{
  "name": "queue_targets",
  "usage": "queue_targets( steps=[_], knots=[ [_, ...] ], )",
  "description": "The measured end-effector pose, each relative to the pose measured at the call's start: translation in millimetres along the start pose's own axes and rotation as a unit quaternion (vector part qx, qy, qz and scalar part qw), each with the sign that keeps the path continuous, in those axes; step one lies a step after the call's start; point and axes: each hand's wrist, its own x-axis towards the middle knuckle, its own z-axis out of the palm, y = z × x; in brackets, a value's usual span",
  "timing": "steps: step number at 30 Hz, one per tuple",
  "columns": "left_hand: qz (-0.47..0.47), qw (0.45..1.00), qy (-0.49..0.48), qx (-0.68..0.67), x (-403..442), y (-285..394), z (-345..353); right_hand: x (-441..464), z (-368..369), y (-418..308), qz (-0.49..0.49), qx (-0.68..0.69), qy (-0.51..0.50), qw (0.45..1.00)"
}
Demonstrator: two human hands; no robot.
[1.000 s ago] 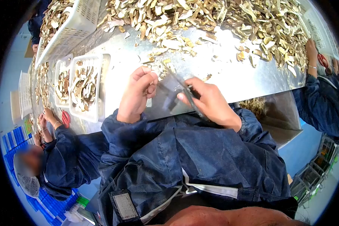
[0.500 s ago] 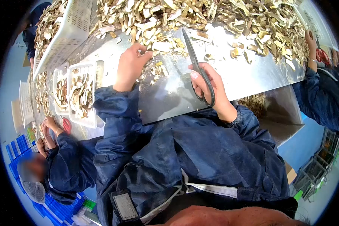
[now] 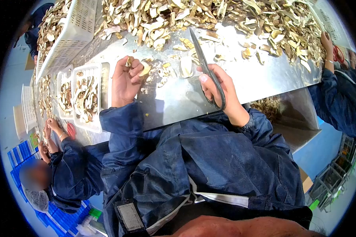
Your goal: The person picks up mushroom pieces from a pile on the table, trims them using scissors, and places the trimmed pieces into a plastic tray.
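Observation:
My left hand (image 3: 126, 81) is turned palm up above the metal table (image 3: 162, 106), its fingers curled around a dried mushroom slice (image 3: 144, 69) whose pale end sticks out to the right. A small brown bit shows at the fingertips. In my right hand (image 3: 221, 89) are black scissors (image 3: 201, 55), blades pointing up and away and lying together. Beside the blades lies a pale slice (image 3: 186, 66) on the metal, with small crumbs (image 3: 164, 72) to its left. A large heap of dried slices (image 3: 225, 15) spreads along the far side.
Two clear trays of slices (image 3: 85, 98) stand at the left, below a white perforated crate (image 3: 73, 39). Co-workers work at the left (image 3: 75, 166) and right (image 3: 336, 94), with red scissors near each. An open metal bin (image 3: 296, 122) holds more slices under the table edge.
My left hand has drawn back from the heap's edge and turned palm up with a slice in it. A larger pale slice now lies by the blades. My right hand has barely moved since half a second ago.

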Motion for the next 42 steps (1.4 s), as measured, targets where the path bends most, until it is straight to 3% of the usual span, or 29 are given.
queue_targets(
  steps=[3, 6, 10, 13, 15, 19, 23, 26, 29, 30, 31, 34, 37, 39, 40, 42],
  knots=[
    [0.052, 0.994, 0.087, 0.037, -5.6, -2.9, -1.3, -0.3, -0.3, 1.3, -0.007, 0.0, -0.002, 1.0],
    [0.07, 0.988, 0.114, 0.073, -6.4, -12.1, 20.7, -0.8, -1.1, 3.6, -0.014, 0.007, -0.001, 1.0],
    [0.08, 0.958, 0.105, 0.256, -5.6, -17.0, 24.6, -0.4, -1.2, 5.7, -0.019, 0.016, 0.0, 1.0],
    [0.104, 0.841, 0.141, 0.512, -6.9, -15.4, 30.1, -0.3, -1.4, 5.1, -0.02, 0.009, -0.001, 1.0],
    [0.141, 0.703, 0.123, 0.686, -6.4, -17.9, 24.3, -0.6, -0.7, 4.3, -0.016, 0.011, 0.0, 1.0],
    [0.212, 0.459, 0.046, 0.862, -6.8, -24.5, 25.9, 0.2, -0.1, 5.2, -0.024, 0.002, -0.007, 1.0],
    [0.233, 0.372, -0.008, 0.898, 2.9, -26.4, 21.8, 0.2, -1.0, 6.9, -0.019, 0.0, -0.004, 1.0],
    [0.258, 0.384, 0.018, 0.887, 4.3, -24.0, 21.5, 0.1, -1.8, 6.5, -0.017, 0.002, -0.005, 1.0],
    [0.159, 0.59, 0.16, 0.775, -5.5, -10.5, 38.5, 1.0, -2.1, 7.9, -0.022, 0.004, -0.01, 1.0],
    [0.205, 0.655, 0.145, 0.713, -5.4, 0.1, 24.8, 0.9, -2.1, 7.9, -0.024, 0.004, -0.012, 1.0],
    [0.185, 0.739, 0.18, 0.622, -16.8, 6.5, 41.6, 0.8, -1.9, 7.0, -0.018, 0.005, -0.011, 1.0],
    [0.222, 0.85, 0.218, 0.424, -40.0, 35.0, 29.2, 0.3, -2.0, 5.1, -0.015, -0.001, -0.003, 1.0],
    [0.215, 0.93, 0.136, 0.265, -63.0, 55.8, 2.4, 1.6, -1.8, 11.2, -0.037, -0.021, -0.006, 0.999],
    [0.239, 0.924, 0.199, 0.221, -70.8, 55.1, -6.6, 2.2, -0.1, 9.8, -0.039, -0.025, -0.004, 0.999],
    [0.239, 0.927, 0.18, 0.224, -78.2, 58.0, -12.5, 1.4, 2.6, 6.6, -0.036, -0.016, 0.001, 0.999],
    [0.292, 0.896, 0.239, 0.235, -93.9, 77.2, -16.9, 1.3, 0.0, 8.8, -0.025, 0.008, 0.006, 1.0]
  ],
)
